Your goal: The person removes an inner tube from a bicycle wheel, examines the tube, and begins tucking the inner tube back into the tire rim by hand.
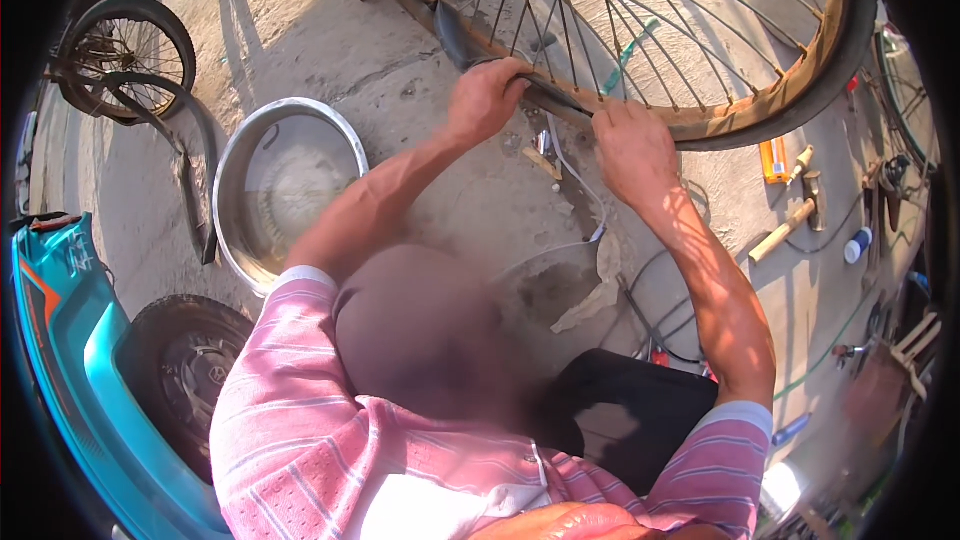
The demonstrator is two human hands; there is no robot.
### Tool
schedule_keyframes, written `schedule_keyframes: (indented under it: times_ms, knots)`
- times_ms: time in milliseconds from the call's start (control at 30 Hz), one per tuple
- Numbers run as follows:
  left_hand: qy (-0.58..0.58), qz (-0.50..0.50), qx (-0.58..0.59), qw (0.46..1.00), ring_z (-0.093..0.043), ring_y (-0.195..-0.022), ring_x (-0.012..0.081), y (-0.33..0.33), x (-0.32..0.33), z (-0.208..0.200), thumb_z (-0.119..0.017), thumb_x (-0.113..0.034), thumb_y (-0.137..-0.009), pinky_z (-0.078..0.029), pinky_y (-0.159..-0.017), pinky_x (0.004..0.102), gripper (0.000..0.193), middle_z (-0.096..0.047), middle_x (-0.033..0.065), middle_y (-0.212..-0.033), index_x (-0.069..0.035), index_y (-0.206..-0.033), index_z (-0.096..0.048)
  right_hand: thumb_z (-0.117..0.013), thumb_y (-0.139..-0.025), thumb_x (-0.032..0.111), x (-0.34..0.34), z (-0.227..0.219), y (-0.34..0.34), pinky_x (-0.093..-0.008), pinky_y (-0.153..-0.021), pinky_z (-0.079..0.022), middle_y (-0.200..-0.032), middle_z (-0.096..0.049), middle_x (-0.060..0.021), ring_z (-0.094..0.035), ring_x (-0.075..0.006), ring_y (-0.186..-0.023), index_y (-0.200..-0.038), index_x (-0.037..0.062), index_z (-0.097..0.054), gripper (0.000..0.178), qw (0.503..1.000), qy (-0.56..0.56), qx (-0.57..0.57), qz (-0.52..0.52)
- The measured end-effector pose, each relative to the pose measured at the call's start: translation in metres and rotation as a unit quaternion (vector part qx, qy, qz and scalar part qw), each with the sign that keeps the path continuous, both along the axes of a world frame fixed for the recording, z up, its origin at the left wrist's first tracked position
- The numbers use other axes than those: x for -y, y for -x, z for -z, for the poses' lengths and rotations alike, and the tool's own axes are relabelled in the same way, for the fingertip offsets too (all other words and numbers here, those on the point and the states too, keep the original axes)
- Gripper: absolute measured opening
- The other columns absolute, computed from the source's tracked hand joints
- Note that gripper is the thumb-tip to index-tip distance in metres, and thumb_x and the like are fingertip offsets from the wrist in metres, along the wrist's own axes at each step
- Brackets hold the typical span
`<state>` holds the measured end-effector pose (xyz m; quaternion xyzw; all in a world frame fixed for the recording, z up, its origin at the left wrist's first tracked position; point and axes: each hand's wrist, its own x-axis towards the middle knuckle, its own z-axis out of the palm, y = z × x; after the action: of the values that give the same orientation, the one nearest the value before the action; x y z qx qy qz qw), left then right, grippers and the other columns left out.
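Observation:
A spoked bicycle wheel with a rusty brown rim (745, 118) stands at the top of the view, a black tyre (800, 132) around it. My left hand (485, 100) is closed on the tyre's dark edge at the rim's near left side. Just beyond it, a smooth black bulge (452, 36), perhaps inner tube, sticks out beside the rim. My right hand (638, 152) grips the same edge a short way to the right, fingers curled over it and their tips hidden. A dark strip of rubber runs between both hands.
A round metal basin (226, 205) of water sits on the ground at left, near a small wheel (130, 55). A teal vehicle panel (105, 370) flanks me. At right lie a wooden-handled hammer (785, 230), an orange box (773, 160), a blue-and-white bottle (857, 245) and cables.

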<state>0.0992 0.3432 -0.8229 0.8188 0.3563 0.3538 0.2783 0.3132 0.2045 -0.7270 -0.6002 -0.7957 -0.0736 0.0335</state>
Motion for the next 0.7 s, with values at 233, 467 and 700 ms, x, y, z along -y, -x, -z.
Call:
schedule_keyframes:
  times_ms: [233, 467, 700]
  knots:
    - [-0.05, 0.11, -0.079, 0.99, -0.069, -0.096, 0.0391, 0.001, 0.001, -0.003, -0.071, -0.016, -0.095, -0.055, -0.084, 0.048, 0.02, -0.07, 0.0144, -0.101, -0.009, -0.113, -0.074, -0.068, -0.078, 0.01, 0.005, -0.008, -0.007, -0.0401, -0.086, -0.053, -0.095, -0.069, -0.0097, -0.066, -0.0284, -0.098, -0.093, 0.0065, -0.072, 0.015, 0.999, 0.017, 0.03, 0.021]
    - [0.023, 0.29, -0.21, 0.933, -0.064, -0.102, 0.0404, -0.002, -0.034, -0.019, -0.066, -0.024, -0.096, -0.052, -0.088, 0.0487, 0.021, -0.064, 0.0186, -0.101, -0.005, -0.104, -0.072, -0.071, -0.078, 0.011, 0.004, -0.016, 0.0, -0.0384, -0.085, -0.054, -0.096, -0.07, -0.0088, -0.067, -0.0266, -0.1, -0.094, 0.0074, -0.073, 0.017, 0.997, 0.038, 0.062, 0.029]
    - [0.003, 0.326, -0.353, 0.877, -0.064, -0.109, 0.0411, -0.012, -0.021, -0.047, -0.069, -0.026, -0.088, -0.051, -0.095, 0.0507, 0.029, -0.065, 0.0199, -0.108, -0.004, -0.106, -0.074, -0.071, -0.078, 0.012, 0.005, -0.018, 0.005, -0.0388, -0.085, -0.054, -0.096, -0.072, -0.0089, -0.068, -0.0259, -0.098, -0.094, 0.0073, -0.074, 0.017, 0.997, 0.047, 0.056, 0.037]
